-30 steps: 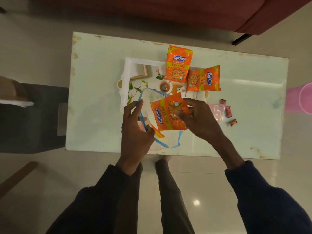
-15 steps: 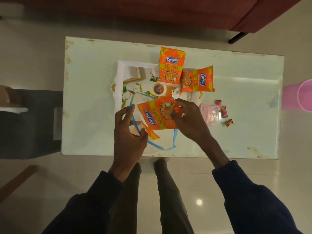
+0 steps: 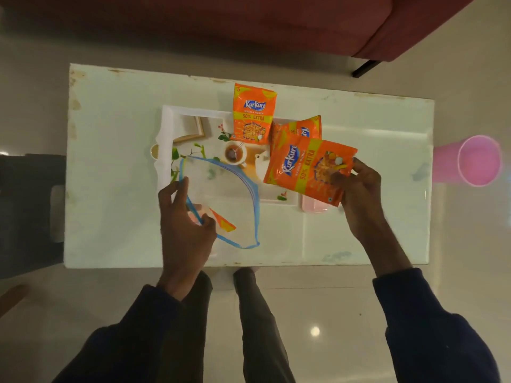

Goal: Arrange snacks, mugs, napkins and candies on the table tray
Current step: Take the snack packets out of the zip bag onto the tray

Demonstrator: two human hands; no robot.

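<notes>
left hand pinched on rim of clear blue-edged plastic zip bag | right hand gripping orange foil snack packet, held above printed white tray | packet best laid flat beside two placed packets, not overlapped

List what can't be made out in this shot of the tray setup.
Head view only:
- Candies: not visible; the held packet in the right hand may cover them.
- Pink box: mostly hidden under that packet; contents unknown.
- Third packet: half covered by the held one.
- Bag in the left hand: only an orange corner shows inside.
- Tray: near edge hidden by the bag.
- Mugs, napkins: none visible.
</notes>
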